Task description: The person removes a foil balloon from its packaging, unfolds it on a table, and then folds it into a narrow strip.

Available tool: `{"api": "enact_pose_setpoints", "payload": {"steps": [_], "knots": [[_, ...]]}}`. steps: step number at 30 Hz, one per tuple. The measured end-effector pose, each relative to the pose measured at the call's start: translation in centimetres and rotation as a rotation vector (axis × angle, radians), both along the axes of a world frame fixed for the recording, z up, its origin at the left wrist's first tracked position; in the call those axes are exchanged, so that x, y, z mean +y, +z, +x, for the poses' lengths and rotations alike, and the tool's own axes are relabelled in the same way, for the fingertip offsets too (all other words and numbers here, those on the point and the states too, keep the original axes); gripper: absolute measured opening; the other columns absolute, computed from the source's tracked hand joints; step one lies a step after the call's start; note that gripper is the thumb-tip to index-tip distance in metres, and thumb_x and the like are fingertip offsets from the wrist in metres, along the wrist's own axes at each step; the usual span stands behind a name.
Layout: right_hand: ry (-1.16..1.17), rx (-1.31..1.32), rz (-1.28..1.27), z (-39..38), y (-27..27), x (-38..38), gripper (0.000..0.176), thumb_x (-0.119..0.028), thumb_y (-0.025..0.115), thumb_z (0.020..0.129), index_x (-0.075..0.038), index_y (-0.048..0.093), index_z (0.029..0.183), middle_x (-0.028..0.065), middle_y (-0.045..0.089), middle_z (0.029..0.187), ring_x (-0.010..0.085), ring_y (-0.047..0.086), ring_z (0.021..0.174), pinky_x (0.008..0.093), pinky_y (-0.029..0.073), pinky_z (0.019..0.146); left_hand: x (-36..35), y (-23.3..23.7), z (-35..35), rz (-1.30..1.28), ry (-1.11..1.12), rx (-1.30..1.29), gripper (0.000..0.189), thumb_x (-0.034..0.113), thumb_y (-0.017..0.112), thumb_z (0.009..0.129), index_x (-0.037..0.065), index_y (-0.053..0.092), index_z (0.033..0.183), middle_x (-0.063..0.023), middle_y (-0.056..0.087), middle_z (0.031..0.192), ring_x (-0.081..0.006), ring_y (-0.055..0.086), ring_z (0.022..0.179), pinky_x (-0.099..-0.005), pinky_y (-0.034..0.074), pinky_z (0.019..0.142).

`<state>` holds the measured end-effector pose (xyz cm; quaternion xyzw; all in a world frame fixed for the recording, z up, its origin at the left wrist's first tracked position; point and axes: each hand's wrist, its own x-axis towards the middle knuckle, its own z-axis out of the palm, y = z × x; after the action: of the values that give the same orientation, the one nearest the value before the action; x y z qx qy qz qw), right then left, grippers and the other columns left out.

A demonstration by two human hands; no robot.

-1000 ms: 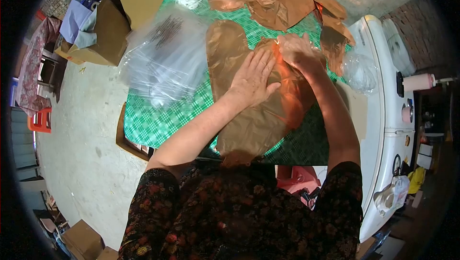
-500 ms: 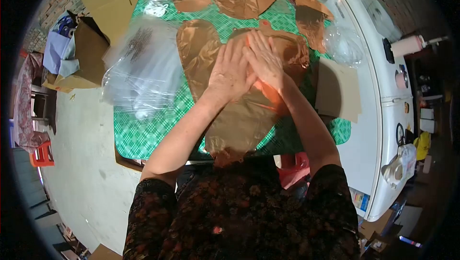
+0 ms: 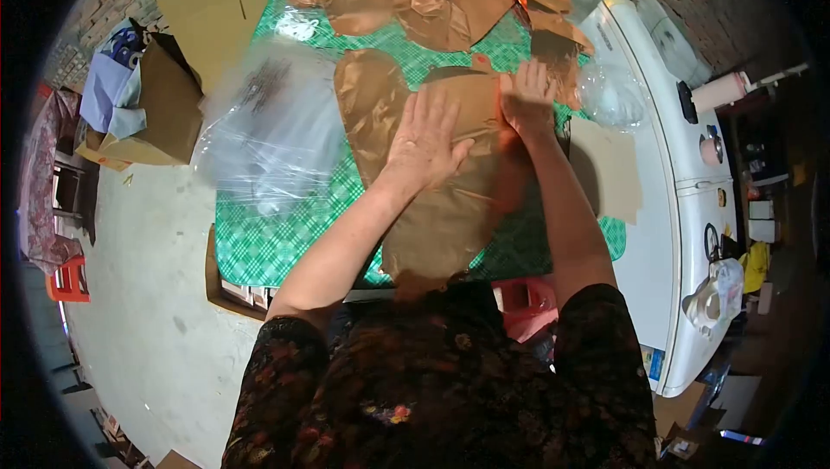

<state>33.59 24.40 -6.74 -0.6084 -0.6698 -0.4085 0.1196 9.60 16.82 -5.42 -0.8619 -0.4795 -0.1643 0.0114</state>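
Observation:
A flat, shiny brown-gold foil piece [image 3: 445, 223] lies on the green checked table cover [image 3: 255, 248], its lower end reaching the near edge. My left hand [image 3: 425, 142] rests palm down on its middle, fingers spread and thumb out to the right. My right hand [image 3: 527, 99] lies on its upper right part, fingers extended away from me. Neither hand holds anything. Between the hands the foil shows some creases, and a small reddish tab [image 3: 481, 63] sticks out at its top.
Clear plastic bags [image 3: 277, 127] lie left on the table. More brown foil pieces [image 3: 450, 2] cover the far edge. On the right are a clear crumpled plastic [image 3: 612, 93], a cardboard sheet [image 3: 605, 171] and a white refrigerator [image 3: 683, 296]. An open cardboard box [image 3: 169, 102] stands left.
My right hand has moved right, away from my left hand, which stays on the foil. The view has shifted slightly, and the foil's upper right part is now more covered by my right hand.

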Motion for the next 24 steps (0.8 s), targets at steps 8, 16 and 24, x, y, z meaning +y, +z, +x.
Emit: {"api": "enact_pose_setpoints", "payload": {"steps": [8,16,24], "knots": [[0.251,0.37,-0.334,-7.4,2.9,-13.7,0.047,-0.029,0.064,0.094,-0.008,0.06,0.135,0.0126,0.055,0.146,0.0386,0.045,0.14,0.0574,0.034,0.11,0.2,-0.8,0.2,0.049,0.008,0.088,0.068,0.051,0.038,0.105,0.008,0.04,0.157,-0.0187,0.031,0.166,-0.0419,0.02,0.155,-0.0518,0.013,0.127],[0.213,0.222,-0.316,-2.2,0.6,-18.1,0.051,-0.023,0.057,0.098,0.002,0.051,0.141,0.0233,0.043,0.157,0.0442,0.037,0.147,0.0663,0.029,0.115,0.2,-0.7,0.0,0.075,-0.018,0.0,0.061,0.043,0.038,0.105,0.008,0.042,0.155,-0.0198,0.034,0.163,-0.0423,0.024,0.153,-0.0524,0.016,0.126],[0.287,0.429,-0.489,-8.8,1.2,-16.4,0.064,-0.032,0.054,0.1,0.003,0.041,0.152,0.0214,0.041,0.159,0.033,0.033,0.151,0.0568,0.022,0.122,0.5,-1.4,0.0,0.08,-0.026,0.018,0.061,0.041,0.04,0.105,0.008,0.04,0.157,-0.0203,0.032,0.164,-0.0434,0.022,0.154,-0.0528,0.016,0.127]]}}
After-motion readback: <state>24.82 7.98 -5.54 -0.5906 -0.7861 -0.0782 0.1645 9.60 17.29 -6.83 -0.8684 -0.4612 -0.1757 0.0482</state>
